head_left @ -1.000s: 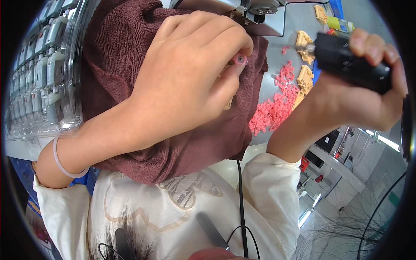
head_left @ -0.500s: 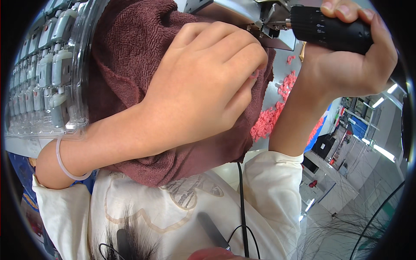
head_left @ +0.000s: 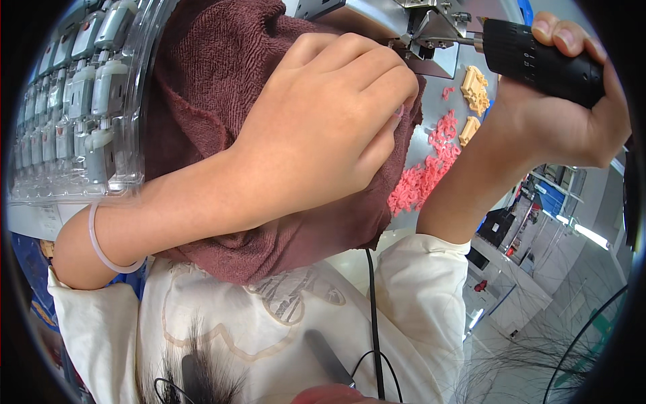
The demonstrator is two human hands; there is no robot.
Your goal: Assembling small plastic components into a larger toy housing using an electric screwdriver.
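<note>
My left hand (head_left: pixel 330 114) lies over a brown towel (head_left: pixel 202 74), with its fingers curled together beside a metal fixture (head_left: pixel 431 34). A small pinkish bit shows by its fingertips, but whatever they hold is hidden. At the upper right, my right hand (head_left: pixel 558 121) is wrapped round a black cylindrical handle (head_left: pixel 542 64) with white markings. From that handle a metal shaft (head_left: pixel 471 42) runs toward the fixture; I cannot tell whether the two are joined.
Small pink plastic pieces (head_left: pixel 420 182) are heaped on the metal surface between my forearms. Cream plastic parts (head_left: pixel 475 89) lie near my right wrist. On the left stands a clear plastic tray (head_left: pixel 128 161) holding several small metal motors (head_left: pixel 110 87). A black cable (head_left: pixel 374 303) hangs before my shirt.
My right hand and the black handle have moved to the right, away from the fixture's middle. More of the cream parts now shows. My left hand has stayed nearly still.
</note>
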